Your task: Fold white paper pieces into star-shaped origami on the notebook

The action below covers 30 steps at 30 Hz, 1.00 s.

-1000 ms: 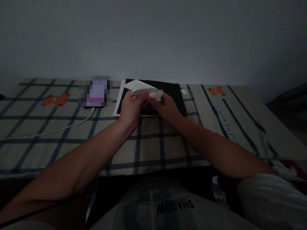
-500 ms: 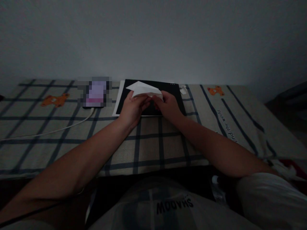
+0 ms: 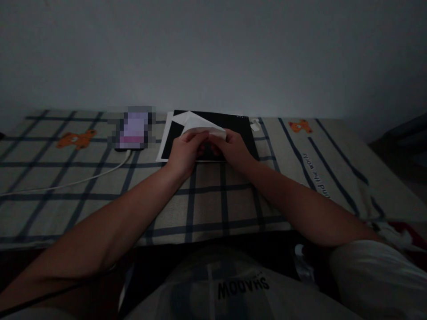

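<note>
A folded white paper (image 3: 195, 122) is held between both hands just above a black sheet (image 3: 233, 129) that lies on the checked tablecloth. My left hand (image 3: 183, 151) pinches the paper's left part from below. My right hand (image 3: 231, 149) pinches its right end, fingertips close to those of the left hand. The paper's pointed flap sticks up and away from me. A white sheet edge (image 3: 164, 142) shows under the black sheet on the left.
A phone (image 3: 131, 129) with a lit screen lies left of the black sheet, its white cable (image 3: 66, 182) running off to the left. A small white scrap (image 3: 256, 125) lies right of the black sheet. The wall stands right behind the table. Dim light.
The paper has been folded flatter and its right end drawn in toward the middle. Both hands have closed in on each other, fingertips now nearly meeting under the paper.
</note>
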Each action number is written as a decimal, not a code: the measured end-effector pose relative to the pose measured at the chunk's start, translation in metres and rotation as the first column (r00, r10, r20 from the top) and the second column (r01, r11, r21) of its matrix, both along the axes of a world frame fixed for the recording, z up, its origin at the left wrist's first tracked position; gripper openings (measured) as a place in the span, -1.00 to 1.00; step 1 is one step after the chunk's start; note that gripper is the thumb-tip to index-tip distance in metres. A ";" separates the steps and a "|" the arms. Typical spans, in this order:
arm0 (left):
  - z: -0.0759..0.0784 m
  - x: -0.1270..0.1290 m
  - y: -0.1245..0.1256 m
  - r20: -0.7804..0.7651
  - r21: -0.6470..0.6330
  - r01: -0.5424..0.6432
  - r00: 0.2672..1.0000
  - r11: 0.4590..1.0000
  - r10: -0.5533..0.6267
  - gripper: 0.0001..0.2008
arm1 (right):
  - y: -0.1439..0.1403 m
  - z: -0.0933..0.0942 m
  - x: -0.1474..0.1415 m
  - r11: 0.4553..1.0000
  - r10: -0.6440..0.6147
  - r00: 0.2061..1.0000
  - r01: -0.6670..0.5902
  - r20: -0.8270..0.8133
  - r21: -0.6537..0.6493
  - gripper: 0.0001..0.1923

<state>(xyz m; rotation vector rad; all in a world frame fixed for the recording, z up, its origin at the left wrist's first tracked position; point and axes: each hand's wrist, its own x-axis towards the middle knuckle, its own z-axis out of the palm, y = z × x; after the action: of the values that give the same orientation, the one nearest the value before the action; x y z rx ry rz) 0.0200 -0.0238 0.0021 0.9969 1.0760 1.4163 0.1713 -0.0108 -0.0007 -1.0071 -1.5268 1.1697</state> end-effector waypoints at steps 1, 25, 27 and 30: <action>0.000 0.000 0.000 -0.024 0.010 -0.020 1.000 1.000 0.021 -0.75 | 0.000 0.000 -0.001 1.000 0.015 1.000 -0.015 -0.012 -0.017 -0.44; -0.009 -0.005 -0.001 -0.355 0.232 -0.094 0.919 0.968 0.174 -0.58 | 0.003 -0.001 0.000 0.995 -0.087 0.996 0.089 0.029 -0.055 -0.44; -0.009 -0.006 -0.002 -0.370 0.235 -0.092 0.912 0.968 0.177 -0.59 | 0.001 0.002 0.001 0.995 -0.088 0.995 0.090 0.054 -0.038 -0.49; -0.006 -0.006 -0.003 -0.416 0.278 -0.087 0.887 0.957 0.201 -0.59 | 0.000 0.006 0.001 0.993 -0.108 0.990 0.112 0.088 -0.045 -0.56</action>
<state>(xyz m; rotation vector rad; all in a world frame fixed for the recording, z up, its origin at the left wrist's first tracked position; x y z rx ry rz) 0.0144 -0.0268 -0.0044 1.5012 1.3429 1.5140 0.1723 -0.0112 0.0056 -1.1735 -1.4949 1.1047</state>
